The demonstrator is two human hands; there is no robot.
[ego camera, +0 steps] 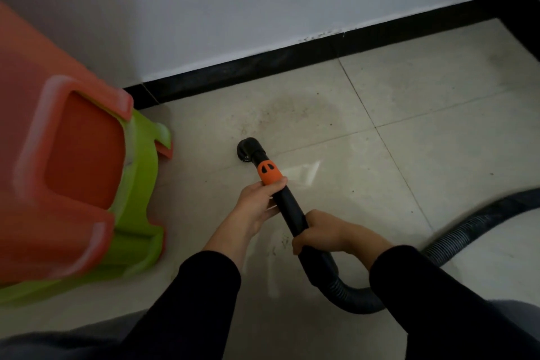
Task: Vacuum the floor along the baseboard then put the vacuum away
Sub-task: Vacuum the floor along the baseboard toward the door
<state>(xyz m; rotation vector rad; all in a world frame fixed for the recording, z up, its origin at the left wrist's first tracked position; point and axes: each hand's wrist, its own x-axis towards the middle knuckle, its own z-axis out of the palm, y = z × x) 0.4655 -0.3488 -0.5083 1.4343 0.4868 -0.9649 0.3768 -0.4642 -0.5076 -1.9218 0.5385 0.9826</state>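
Note:
Both hands hold a black vacuum wand (pixel 287 207) with an orange collar (pixel 269 172). Its round black nozzle (pixel 248 148) points down at the beige tile floor (pixel 394 114), a short way in front of the black baseboard (pixel 292 58). My left hand (pixel 260 202) grips the wand just below the orange collar. Lower on the wand, my right hand (pixel 318 232) is wrapped around the curved handle. A ribbed black hose (pixel 455 240) loops from the handle under my right arm and runs off to the right. Dust and a dull stain (pixel 292 105) lie between nozzle and baseboard.
Stacked plastic stools, orange (pixel 67 155) over green (pixel 137 193), stand on the left close to the wall. A white wall (pixel 263 3) rises above the baseboard, which turns a corner at the far right. Open tile floor stretches to the right.

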